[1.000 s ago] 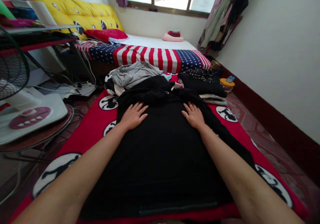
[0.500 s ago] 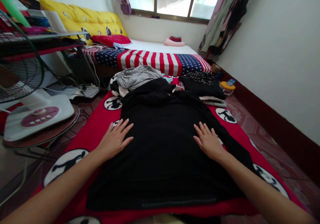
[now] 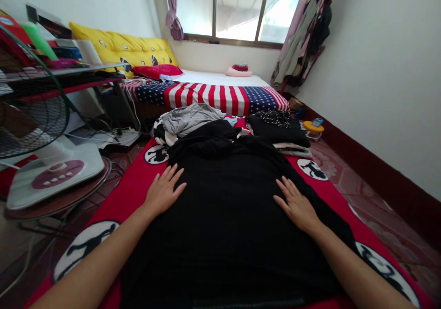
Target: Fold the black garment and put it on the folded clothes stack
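Note:
A black long-sleeved hooded top [image 3: 227,217] lies spread out on a red cloth [image 3: 132,180] printed with white circles and dark figures. Its hood end points away from me and its hem lies close to me. My left hand [image 3: 163,191] rests flat on the top's left edge, fingers stretched out. On the right side, my right hand [image 3: 296,203] lies flat on the fabric with its fingers extended and thumb apart. Neither hand grips the cloth.
Beyond the top lie a heap of grey clothing [image 3: 191,118] and a folded dark stack [image 3: 279,132]. A fan [image 3: 57,175] stands on a round stool at left, beside a desk [image 3: 69,72]. A bed [image 3: 210,95] is at the back. An orange stool [image 3: 313,126] stands right.
The view has tilted up a little, so the scene sits lower. My right hand has shifted slightly outward to the right; my left hand stays on the top's left edge.

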Demonstrator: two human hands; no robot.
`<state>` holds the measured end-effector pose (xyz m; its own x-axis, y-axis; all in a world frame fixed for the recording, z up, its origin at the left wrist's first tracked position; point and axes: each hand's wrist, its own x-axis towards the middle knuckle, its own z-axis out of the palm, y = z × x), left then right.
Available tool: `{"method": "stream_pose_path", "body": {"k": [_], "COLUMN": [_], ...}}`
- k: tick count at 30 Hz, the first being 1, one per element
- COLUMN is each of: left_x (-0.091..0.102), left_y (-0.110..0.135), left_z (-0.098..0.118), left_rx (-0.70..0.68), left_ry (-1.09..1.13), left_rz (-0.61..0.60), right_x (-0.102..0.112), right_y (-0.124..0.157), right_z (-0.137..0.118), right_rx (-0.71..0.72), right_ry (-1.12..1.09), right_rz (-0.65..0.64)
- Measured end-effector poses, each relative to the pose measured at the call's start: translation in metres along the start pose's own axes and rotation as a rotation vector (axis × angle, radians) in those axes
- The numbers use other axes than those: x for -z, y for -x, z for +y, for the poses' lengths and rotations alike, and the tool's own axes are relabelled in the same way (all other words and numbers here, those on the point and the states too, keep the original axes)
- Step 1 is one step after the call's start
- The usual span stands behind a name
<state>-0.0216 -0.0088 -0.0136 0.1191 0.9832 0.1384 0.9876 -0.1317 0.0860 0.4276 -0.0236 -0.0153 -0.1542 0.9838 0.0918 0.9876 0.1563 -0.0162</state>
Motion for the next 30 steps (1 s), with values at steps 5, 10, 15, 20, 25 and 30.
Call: {"method": "stream_pose_path", "body": {"k": [5, 10, 15, 20, 25, 30], "left_x": [0.024, 0.021, -0.013, -0.022, -0.022, -0.023], "left_y": [-0.023, -0.047, -0.055, -0.053, -0.052, -0.052], "left_z": [0.012, 0.061, 0.081, 0.082, 0.082, 0.081], "left_rx": [0.122, -0.04, -0.103, -0.08, -0.084, -0.077], "left_ry": [-0.065, 0.113, 0.177, 0.162, 0.197, 0.224], "left_rz": [0.037, 0.194, 0.142, 0.185, 0.21, 0.195], "right_x": [-0.013, -0.012, 0.02, 0.062, 0.087, 0.088], "right_y": [-0.006, -0.007, -0.023, -0.097, -0.195, -0.265], "right_z": [0.0, -0.013, -0.007, -0.022, -0.085, -0.156], "right_rx": [-0.034, -0.019, 0.065, 0.096, 0.155, 0.23], "right_ry": [0.052, 0.022, 0.143, -0.024, -0.186, -0.167], "right_rz": [0.11, 0.236, 0.147, 0.026, 0.157, 0.173]}}
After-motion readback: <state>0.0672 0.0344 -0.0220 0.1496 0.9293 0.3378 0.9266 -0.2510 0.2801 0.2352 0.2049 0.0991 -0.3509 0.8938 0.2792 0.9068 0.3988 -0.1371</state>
